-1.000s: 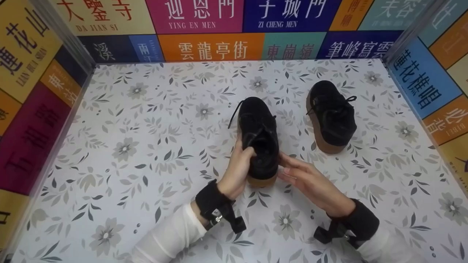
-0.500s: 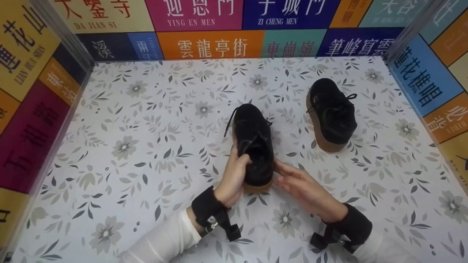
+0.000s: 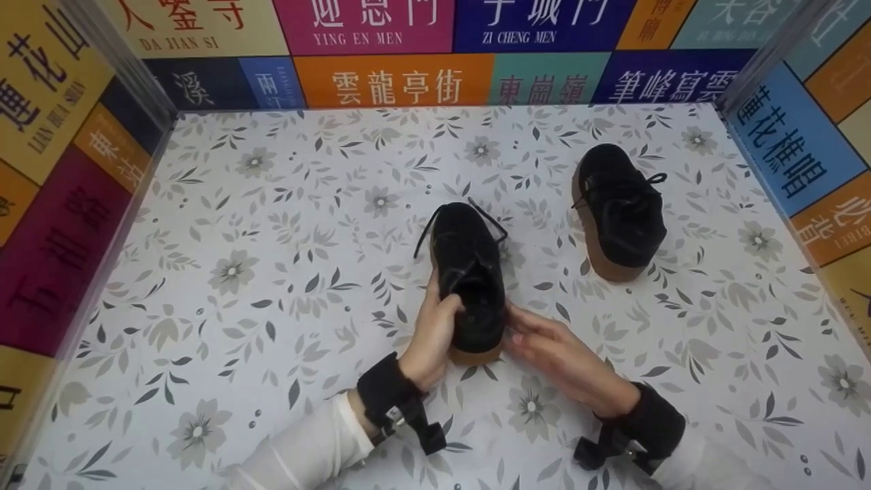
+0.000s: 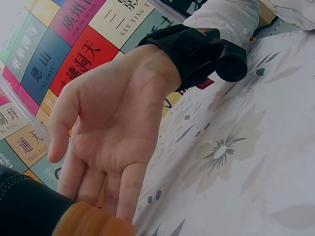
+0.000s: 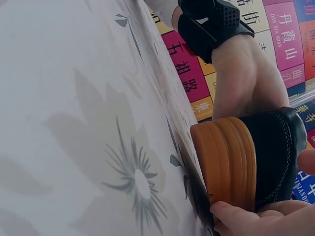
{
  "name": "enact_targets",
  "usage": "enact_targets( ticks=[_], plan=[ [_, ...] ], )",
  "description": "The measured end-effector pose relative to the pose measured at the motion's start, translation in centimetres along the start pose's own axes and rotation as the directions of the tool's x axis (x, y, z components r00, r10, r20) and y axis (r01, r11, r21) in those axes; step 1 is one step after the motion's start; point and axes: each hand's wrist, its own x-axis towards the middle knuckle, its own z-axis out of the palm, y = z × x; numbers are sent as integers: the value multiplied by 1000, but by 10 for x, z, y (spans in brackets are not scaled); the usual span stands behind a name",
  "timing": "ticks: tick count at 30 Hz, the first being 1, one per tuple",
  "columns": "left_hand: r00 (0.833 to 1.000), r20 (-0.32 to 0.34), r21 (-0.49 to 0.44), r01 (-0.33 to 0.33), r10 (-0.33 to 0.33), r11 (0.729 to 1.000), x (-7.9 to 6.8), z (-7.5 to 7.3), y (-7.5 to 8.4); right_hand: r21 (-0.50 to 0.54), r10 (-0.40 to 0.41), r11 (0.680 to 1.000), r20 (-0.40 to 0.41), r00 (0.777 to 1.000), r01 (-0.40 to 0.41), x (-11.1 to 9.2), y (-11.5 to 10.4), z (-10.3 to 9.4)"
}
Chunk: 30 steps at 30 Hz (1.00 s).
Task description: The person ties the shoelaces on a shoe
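A black lace-up shoe (image 3: 465,248) with a tan gum sole points away from me, its laces loose at the toe. My left hand (image 3: 429,337) grips its left side near the heel, with the thumb over the collar into the opening. My right hand (image 3: 571,357) lies along the right side of the heel, fingers nearly straight and tips at the sole. In the left wrist view, the palm of the right hand (image 4: 118,113) shows, its fingertips hidden behind the heel. In the right wrist view, the stacked sole (image 5: 226,164) is close over the cloth.
A matching black shoe (image 3: 622,224) stands at the back right, its laces tied. Floral white cloth (image 3: 299,258) covers the table. Panels with printed characters (image 3: 401,82) wall in the back and both sides. Each wrist wears a black strap with a camera.
Both hands have brought the held shoe towards me and slightly left. A loose lace now stands out at the toe's right. The other shoe stays put.
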Motion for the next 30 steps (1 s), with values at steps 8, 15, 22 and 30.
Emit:
enact_targets(
  ticks=[8, 15, 22, 30],
  plan=[
    [1000, -13, 3, -14, 14, 1000, 4, 0, -5, 8, -15, 1000, 17, 1000, 15, 1, 3, -2],
    [1000, -14, -8, -18, 18, 1000, 8, 0, -7, 21, -20, 1000, 4, 1000, 19, 4, 5, -2],
    [1000, -9, -27, -18, 18, 999, 10, -1, -8, -33, -3, 999, -6, 1000, 2, 6, 2, -4],
    [998, 35, 22, -54, 53, 998, 10, -10, -5, -334, 59, 939, -69, 996, -79, 8, -10, -17]
  ],
)
